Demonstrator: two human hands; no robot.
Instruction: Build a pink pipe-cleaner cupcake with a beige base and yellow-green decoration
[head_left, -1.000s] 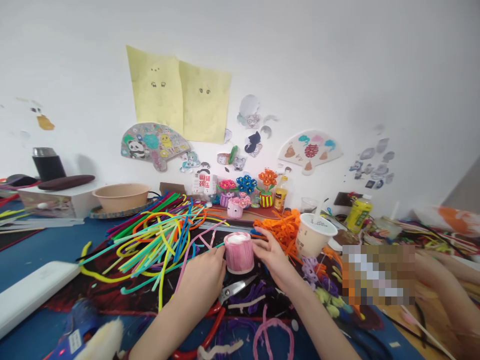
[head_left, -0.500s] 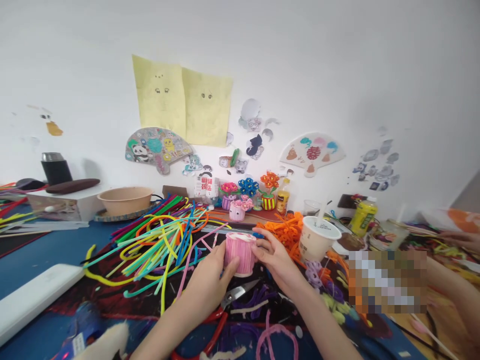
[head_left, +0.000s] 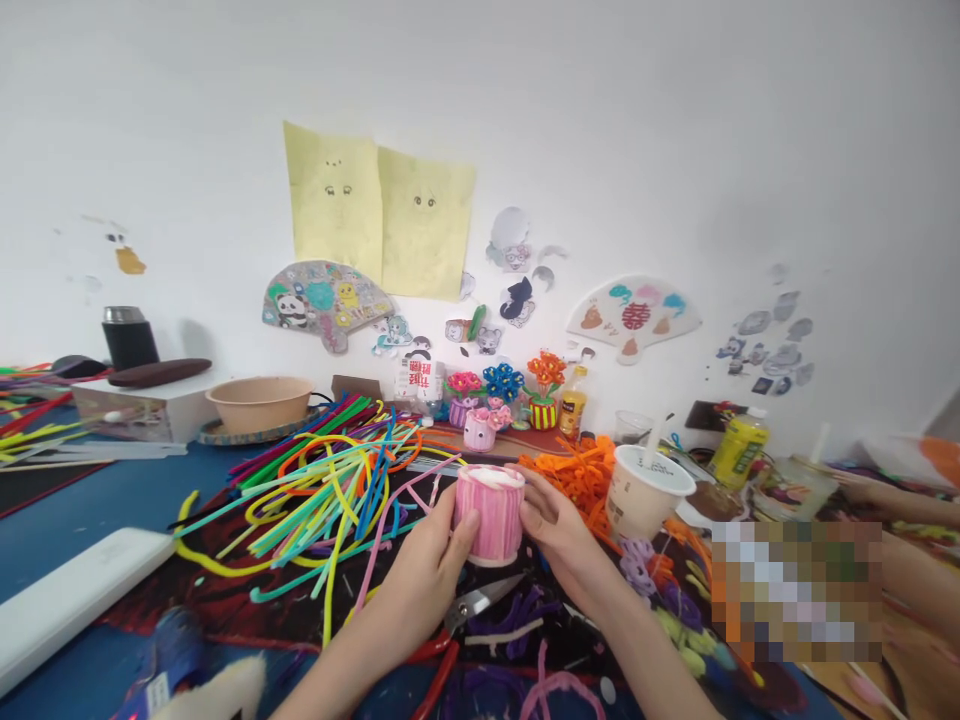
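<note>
Between my hands is a small pink pot [head_left: 489, 515], its side ribbed with pink pipe cleaners and its rim twisted in pink and white. My left hand [head_left: 431, 555] grips it from the left, thumb across the front. My right hand [head_left: 559, 520] holds its right side, thumb on the front and fingers behind, partly hidden. The pot is upright, above a dark mat. Just below it lie scissors [head_left: 484, 598] with red handles, partly covered by my left wrist. A pink pipe cleaner [head_left: 562, 690] curls near the front edge of view.
Colourful pipe cleaners [head_left: 330, 500] are heaped on the left, orange ones [head_left: 577, 470] behind my right hand. A drink cup [head_left: 649, 490] with a straw stands right. Pipe-cleaner flower pots [head_left: 544, 410] line the back. A glue gun [head_left: 176, 650] lies front left. Another person's arm [head_left: 915, 575] reaches in right.
My left thumb has come round onto the front of the pot, and my right thumb now presses its right front. The pot tilted slightly and turned. The whole view shifted a little.
</note>
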